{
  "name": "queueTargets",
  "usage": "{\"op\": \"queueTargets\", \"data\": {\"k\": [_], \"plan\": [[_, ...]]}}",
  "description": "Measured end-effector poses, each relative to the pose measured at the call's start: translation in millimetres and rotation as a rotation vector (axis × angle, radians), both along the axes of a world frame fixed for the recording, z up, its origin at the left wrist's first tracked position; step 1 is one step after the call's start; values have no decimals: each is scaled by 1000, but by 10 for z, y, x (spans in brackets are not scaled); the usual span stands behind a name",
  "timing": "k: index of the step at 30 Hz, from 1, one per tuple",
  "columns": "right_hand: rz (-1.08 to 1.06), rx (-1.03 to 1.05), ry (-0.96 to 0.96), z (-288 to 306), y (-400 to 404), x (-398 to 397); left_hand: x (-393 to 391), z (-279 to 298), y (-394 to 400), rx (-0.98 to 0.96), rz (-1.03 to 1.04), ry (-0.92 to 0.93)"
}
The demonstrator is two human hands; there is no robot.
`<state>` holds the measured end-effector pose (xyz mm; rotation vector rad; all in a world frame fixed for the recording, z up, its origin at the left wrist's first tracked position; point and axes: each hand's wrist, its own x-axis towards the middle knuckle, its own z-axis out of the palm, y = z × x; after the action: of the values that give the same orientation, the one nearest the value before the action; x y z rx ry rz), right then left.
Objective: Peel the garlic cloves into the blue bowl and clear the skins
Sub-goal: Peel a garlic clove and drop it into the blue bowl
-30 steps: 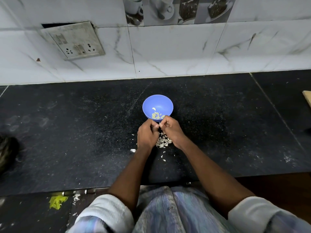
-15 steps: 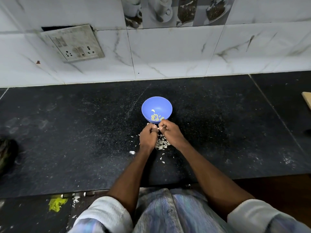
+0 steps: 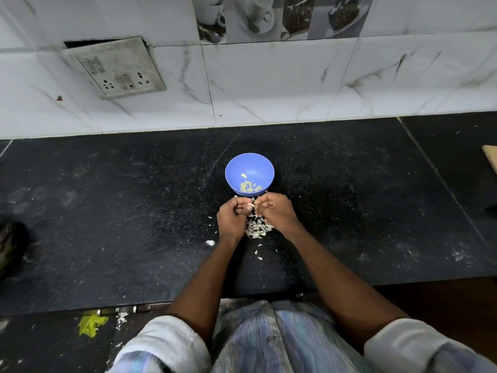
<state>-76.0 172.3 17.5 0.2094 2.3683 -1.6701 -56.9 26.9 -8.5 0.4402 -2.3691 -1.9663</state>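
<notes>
black counter (image 3: pixel 107 211): left hand (image 3: pixel 232 219) and right hand (image 3: pixel 275 211) pinch one garlic clove (image 3: pixel 250 206), unchanged; blue bowl (image 3: pixel 265 168) holds peeled cloves; skins (image 3: pixel 256 227) pile remains; peeling continues.

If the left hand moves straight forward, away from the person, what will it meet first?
Most likely the blue bowl, whose near rim lies just beyond the left hand. The hand pinches a garlic clove together with the right hand. Height is unclear, so it might pass over the rim.

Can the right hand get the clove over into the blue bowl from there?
Probably yes: the right hand sits just in front of the blue bowl, nothing between them, though both hands pinch the clove.
</notes>
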Motion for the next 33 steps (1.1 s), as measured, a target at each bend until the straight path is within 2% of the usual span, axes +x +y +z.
{"op": "queueTargets", "data": {"k": [10, 18, 23, 30, 33], "plan": [[-6, -156, -96, 59, 34, 27, 50, 61, 7, -135, -11, 86], [26, -105, -147, 51, 22, 9, 64, 38, -15, -491, -114, 167], [22, -267, -213, 102, -2, 13, 39, 61, 38, -503, -115, 160], [-4, -140, -49, 73, 32, 20, 21, -23, 51, -418, -44, 105], [14, -181, -21, 122, 20, 44, 18, -12, 68, -393, -9, 63]]}}
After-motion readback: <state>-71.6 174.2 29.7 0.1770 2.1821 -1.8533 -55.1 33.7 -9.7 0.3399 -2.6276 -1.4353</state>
